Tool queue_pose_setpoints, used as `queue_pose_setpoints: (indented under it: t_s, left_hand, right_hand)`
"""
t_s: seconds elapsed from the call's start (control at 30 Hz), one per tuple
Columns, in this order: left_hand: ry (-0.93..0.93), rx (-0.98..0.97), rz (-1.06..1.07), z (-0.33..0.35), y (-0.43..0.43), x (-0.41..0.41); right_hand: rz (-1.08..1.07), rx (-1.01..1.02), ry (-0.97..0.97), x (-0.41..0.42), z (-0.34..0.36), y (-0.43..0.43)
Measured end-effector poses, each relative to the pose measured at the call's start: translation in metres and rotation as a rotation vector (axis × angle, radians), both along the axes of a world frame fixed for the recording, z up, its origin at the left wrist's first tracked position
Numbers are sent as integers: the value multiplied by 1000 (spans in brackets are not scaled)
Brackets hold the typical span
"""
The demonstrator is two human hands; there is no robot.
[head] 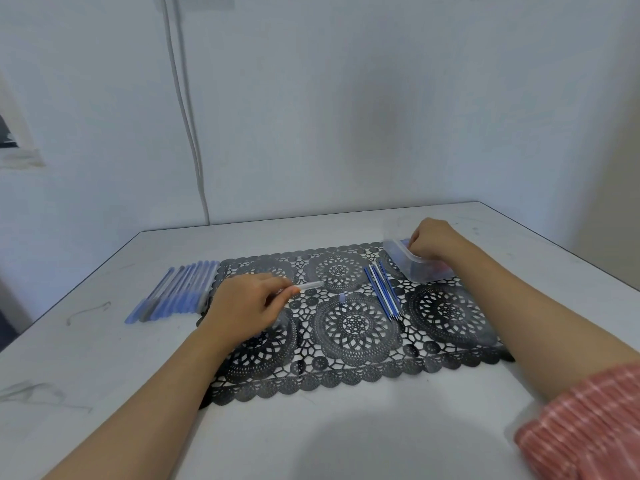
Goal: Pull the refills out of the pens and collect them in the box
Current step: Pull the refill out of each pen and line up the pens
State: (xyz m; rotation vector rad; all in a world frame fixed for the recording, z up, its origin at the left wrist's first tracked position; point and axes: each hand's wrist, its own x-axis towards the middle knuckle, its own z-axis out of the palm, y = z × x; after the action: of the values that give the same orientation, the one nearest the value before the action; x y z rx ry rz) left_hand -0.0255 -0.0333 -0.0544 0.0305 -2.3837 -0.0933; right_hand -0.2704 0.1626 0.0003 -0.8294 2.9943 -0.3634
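Note:
My left hand [247, 304] pinches a clear pen barrel [310, 285] that points right over the black lace mat [353, 327]. My right hand [434, 240] is curled over the rim of the clear plastic box [412, 268] at the mat's far right; what its fingers hold is hidden. Several blue refills [382, 289] lie side by side on the mat just left of the box. A row of blue-capped pens [176, 291] lies on the table left of the mat. A small blue cap [342, 298] sits on the mat between my hands.
The white table [104, 375] ends at a wall behind and drops off at the left and right edges. A cable [187, 116] runs down the wall. My right sleeve [588, 427] is pink and striped.

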Motion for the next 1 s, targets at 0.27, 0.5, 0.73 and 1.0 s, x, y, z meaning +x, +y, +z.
queue_pose_setpoints:
  t_s: [0.27,0.5,0.73,1.0]
  left_hand:
    - [3,0,3,0,0,1]
    - [-2,5,11,0,0,1]
    - [-9,2,12,0,-1,0]
    - [-14,25,66,-1,-4,0]
  right_hand:
    - [-3,8,-25,2,-4,-1]
    - [-36,-16,-24,2,-4,-1]
    - [-80,-280,-42,-6,-3,-3]
    - [106,-628,147,18,15,-7]
